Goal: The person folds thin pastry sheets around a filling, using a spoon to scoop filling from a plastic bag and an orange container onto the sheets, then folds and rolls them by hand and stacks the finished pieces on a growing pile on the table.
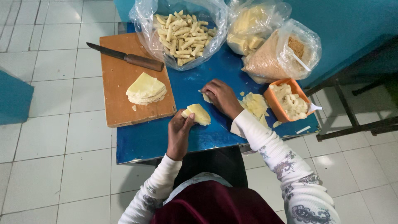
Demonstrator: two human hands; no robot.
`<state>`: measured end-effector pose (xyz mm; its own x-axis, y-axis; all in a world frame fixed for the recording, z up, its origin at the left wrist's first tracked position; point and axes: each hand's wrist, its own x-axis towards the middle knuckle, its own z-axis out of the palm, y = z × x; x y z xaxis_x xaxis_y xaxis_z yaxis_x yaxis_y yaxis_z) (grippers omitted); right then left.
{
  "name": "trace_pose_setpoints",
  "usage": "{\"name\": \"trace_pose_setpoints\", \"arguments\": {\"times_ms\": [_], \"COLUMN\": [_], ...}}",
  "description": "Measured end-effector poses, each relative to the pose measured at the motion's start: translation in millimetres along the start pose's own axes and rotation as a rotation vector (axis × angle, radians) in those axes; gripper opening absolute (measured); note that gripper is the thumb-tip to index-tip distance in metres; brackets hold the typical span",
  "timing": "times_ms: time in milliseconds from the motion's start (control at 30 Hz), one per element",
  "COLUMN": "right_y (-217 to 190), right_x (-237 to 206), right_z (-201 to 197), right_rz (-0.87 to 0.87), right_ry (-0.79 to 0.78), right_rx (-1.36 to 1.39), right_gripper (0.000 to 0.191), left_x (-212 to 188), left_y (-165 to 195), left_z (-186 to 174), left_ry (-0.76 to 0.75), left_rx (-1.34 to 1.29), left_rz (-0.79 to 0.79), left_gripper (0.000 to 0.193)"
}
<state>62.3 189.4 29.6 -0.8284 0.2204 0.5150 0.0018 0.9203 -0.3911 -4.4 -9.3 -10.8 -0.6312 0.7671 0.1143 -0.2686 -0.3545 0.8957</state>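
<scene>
My left hand [180, 130] holds a folded pale yellow wrapper sheet [198, 113] just above the blue table [145, 141]. My right hand [222, 96] rests on the table a little farther back, its fingers closed on a small pale piece [206, 98]. To the right of that hand lie loose wrapper sheets [256, 105]. An orange tub [269, 99] of pale filling stands beyond them. A stack of triangular wrapper sheets [146, 89] lies on the wooden cutting board [120, 112] to my left.
A knife [128, 57] with a brown handle lies across the board's far end. Three clear plastic bags stand at the back: one of rolled sticks [182, 31], one of pale slabs [248, 25], one of crumbs [277, 56]. White tiled floor [49, 145] surrounds the small table.
</scene>
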Motion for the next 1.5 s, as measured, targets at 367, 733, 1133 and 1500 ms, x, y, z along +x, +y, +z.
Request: {"name": "trace_pose_setpoints", "arguments": {"times_ms": [367,733,1133,1500], "right_y": [-68,22,-22,-51], "right_x": [-49,-52,-57,-55], "right_z": [-13,-10,-3,-19], "right_rz": [0.265,0.748,0.073,0.224], "right_ry": [0.058,0.28,0.155,0.154], "right_rx": [0.377,1.174,-0.138,0.073], "right_gripper": [0.017,0.012,0.015,0.02], "left_x": [4,-3,-3,-5], "left_y": [-15,-3,-9,-5], "left_z": [-3,-4,-5,-1], "left_ry": [0.031,0.08,0.089,0.025], "left_rx": [0.069,-0.054,-0.124,-0.083], "left_rz": [0.012,-0.041,-0.01,-0.02], "left_gripper": [0.02,0.027,0.023,0.026]}}
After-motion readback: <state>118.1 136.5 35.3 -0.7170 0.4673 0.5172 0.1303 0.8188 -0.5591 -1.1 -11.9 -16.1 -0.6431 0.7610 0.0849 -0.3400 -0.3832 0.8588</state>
